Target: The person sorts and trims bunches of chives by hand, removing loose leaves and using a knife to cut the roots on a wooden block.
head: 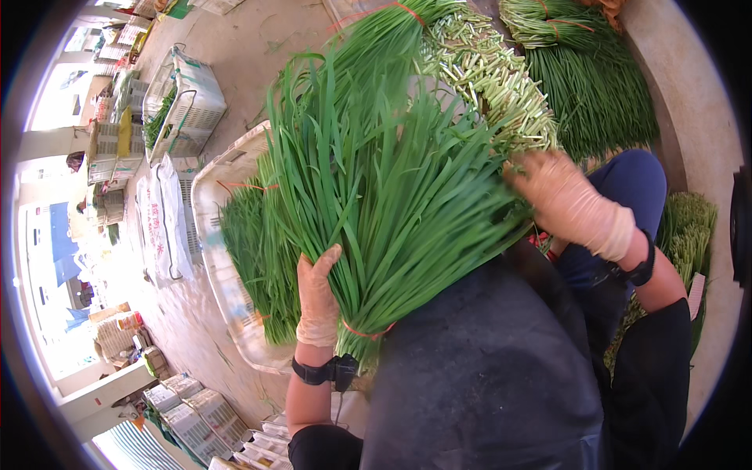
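Observation:
A large bunch of green garlic chives (376, 205) lies fanned across my lap, on a dark apron (482, 364). An orange-red band (369, 335) ties its stem end. My left hand (319, 294), in a thin glove, grips the bunch's left side above the band, thumb in front; the other fingers are hidden behind the leaves. At the right edge of the leaves is my gloved right hand (564, 200), blurred, with its fingers curled. Whether it pinches any leaves cannot be made out.
Tied chive bunches (258, 247) fill a white plastic crate (220, 299) at left. Cut stem ends (493, 76) are heaped ahead, beside another bunch (376, 47). More chives (593, 94) lie by a low wall (687, 88). A white sack (164, 223) and another crate (185, 103) stand farther left.

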Demonstrator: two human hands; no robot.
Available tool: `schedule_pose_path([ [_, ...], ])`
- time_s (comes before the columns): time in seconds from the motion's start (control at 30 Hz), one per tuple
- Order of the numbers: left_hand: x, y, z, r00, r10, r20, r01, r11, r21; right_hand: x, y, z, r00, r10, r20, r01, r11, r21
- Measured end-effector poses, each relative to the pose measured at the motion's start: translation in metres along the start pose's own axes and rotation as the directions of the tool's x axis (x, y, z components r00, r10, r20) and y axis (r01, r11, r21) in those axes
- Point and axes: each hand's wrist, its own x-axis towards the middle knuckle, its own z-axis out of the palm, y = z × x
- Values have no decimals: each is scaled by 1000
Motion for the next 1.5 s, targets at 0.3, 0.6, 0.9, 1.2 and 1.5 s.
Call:
schedule_pose_path([
  [0.3,4,2,7,1000,-23,4,23,1000,-13,95,-70,-36,888,-126,-442,286,904,318],
  [0.6,-1,4,7,1000,-13,9,13,1000,-20,154,-63,-9,720,-23,-694,247,943,225],
  [0.9,19,1,23,888,365,279,-441,509,739,97,-79,0,872,-203,-446,339,907,250],
  [1.2,32,1,11,997,73,40,-82,918,389,68,-79,19,938,29,-346,160,849,504],
  [1.5,21,-1,19,969,245,43,-235,847,477,88,-72,12,903,396,-167,-157,665,730],
])
